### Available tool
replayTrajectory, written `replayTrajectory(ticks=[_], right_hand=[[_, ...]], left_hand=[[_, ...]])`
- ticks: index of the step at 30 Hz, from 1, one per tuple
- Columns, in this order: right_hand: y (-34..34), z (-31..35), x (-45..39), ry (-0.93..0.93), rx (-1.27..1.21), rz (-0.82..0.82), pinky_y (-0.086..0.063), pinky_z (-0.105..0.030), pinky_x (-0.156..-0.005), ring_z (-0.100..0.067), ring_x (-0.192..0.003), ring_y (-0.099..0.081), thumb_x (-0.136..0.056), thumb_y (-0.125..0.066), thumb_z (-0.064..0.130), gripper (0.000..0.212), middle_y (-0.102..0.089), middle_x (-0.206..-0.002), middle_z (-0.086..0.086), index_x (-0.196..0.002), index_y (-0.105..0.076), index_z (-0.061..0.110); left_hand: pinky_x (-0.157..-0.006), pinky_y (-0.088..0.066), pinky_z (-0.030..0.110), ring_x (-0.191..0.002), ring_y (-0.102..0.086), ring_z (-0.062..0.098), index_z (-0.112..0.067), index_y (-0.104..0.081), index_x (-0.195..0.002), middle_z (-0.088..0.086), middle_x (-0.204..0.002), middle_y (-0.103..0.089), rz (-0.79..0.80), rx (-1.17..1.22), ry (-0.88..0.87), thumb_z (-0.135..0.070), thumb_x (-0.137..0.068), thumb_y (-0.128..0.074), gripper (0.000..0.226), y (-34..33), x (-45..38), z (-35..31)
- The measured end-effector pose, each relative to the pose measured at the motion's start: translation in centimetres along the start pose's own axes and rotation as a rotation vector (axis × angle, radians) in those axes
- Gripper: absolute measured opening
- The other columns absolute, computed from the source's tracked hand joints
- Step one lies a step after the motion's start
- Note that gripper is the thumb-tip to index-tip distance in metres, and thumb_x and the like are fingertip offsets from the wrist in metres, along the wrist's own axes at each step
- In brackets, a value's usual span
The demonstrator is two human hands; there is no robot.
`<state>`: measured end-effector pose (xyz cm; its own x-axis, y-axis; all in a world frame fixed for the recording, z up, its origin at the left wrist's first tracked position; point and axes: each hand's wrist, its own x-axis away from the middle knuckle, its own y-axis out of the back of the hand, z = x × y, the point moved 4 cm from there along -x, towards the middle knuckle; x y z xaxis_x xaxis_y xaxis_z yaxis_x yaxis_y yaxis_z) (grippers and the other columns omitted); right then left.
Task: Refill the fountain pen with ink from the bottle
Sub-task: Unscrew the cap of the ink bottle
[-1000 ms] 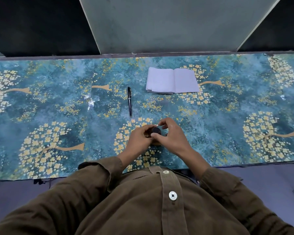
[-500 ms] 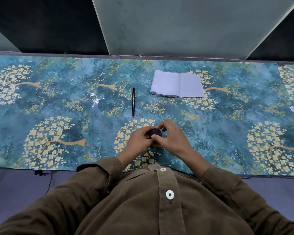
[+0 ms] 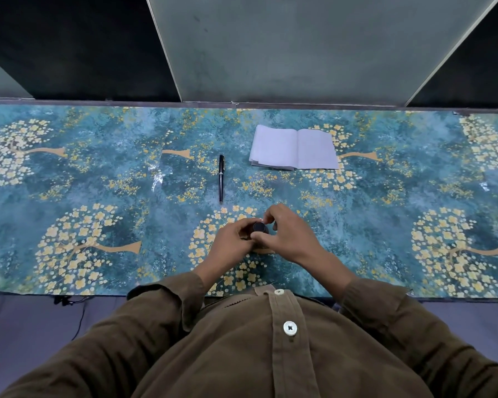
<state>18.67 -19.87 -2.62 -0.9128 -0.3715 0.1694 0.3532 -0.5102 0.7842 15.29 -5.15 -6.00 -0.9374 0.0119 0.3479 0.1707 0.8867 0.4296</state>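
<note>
A small dark ink bottle [image 3: 260, 227] stands on the patterned table near the front edge, mostly hidden between my hands. My left hand [image 3: 230, 239] grips the bottle's body from the left. My right hand [image 3: 288, 234] curls its thumb and fingers round the black cap on top. The black fountain pen [image 3: 221, 178], capped, lies apart on the table beyond the hands, pointing away from me.
An open notebook [image 3: 295, 147] with blank pages lies farther back to the right of the pen. The table [image 3: 98, 179] has a blue-green cover with yellow flower trees. A dark wall and a grey panel rise behind its far edge.
The hands stay on the bottle; my right fingers have shifted slightly round the cap. The camera has tilted, so the whole table sits lower in view.
</note>
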Motion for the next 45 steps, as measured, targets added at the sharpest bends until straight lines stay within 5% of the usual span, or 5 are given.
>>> replayTrajectory(ticks=[18,22,31,37,45], right_hand=[[0.0,-0.1,-0.5,0.074,-0.091,0.098,-0.052,-0.039,-0.080,-0.013,-0.086,-0.054,-0.079,-0.068,0.025,0.034,-0.053,-0.099,0.005,-0.113,-0.068,0.022],[0.0,0.0,-0.3,0.027,-0.031,0.081,-0.052,-0.039,-0.073,-0.015,-0.084,-0.054,-0.077,-0.073,0.045,0.044,-0.054,-0.103,0.007,-0.113,-0.058,0.025],[0.4,0.8,-0.1,0.125,-0.012,0.073,-0.053,-0.038,-0.070,-0.019,-0.082,-0.061,-0.078,-0.065,0.029,0.024,-0.062,-0.096,0.002,-0.100,-0.063,0.020],[0.8,-2.9,-0.3,-0.174,-0.440,-0.092,-0.049,-0.035,-0.067,-0.017,-0.067,-0.054,-0.080,-0.059,0.023,0.030,-0.059,-0.084,0.000,-0.110,-0.059,0.026],[-0.8,-5.8,1.0,-0.231,-0.343,0.000,-0.044,-0.022,-0.070,-0.015,-0.084,-0.062,-0.087,-0.065,0.014,0.012,-0.065,-0.100,-0.002,-0.098,-0.067,0.018]], left_hand=[[-0.073,-0.047,0.003,-0.087,-0.063,-0.010,-0.024,-0.070,-0.120,-0.015,-0.096,-0.070,0.007,0.041,-0.007,-0.013,-0.077,-0.079,0.045,-0.1,-0.2,0.6],[-0.085,-0.054,0.021,-0.094,-0.067,0.005,-0.025,-0.070,-0.121,-0.008,-0.103,-0.073,0.015,0.017,-0.020,-0.009,-0.078,-0.075,0.046,-0.1,-0.1,0.6],[-0.065,-0.042,0.006,-0.077,-0.060,-0.010,-0.031,-0.071,-0.113,-0.014,-0.088,-0.068,-0.003,-0.082,-0.077,-0.020,-0.082,-0.073,0.034,-0.3,0.4,-0.1],[-0.083,-0.048,0.034,-0.099,-0.059,0.017,-0.032,-0.062,-0.124,-0.002,-0.107,-0.069,-0.020,-0.217,-0.094,-0.045,-0.077,-0.073,0.050,-0.8,0.0,0.6],[-0.088,-0.046,0.035,-0.105,-0.053,0.019,-0.028,-0.057,-0.131,0.000,-0.115,-0.065,-0.031,-0.264,-0.118,-0.041,-0.085,-0.072,0.050,-0.9,0.4,0.6]])
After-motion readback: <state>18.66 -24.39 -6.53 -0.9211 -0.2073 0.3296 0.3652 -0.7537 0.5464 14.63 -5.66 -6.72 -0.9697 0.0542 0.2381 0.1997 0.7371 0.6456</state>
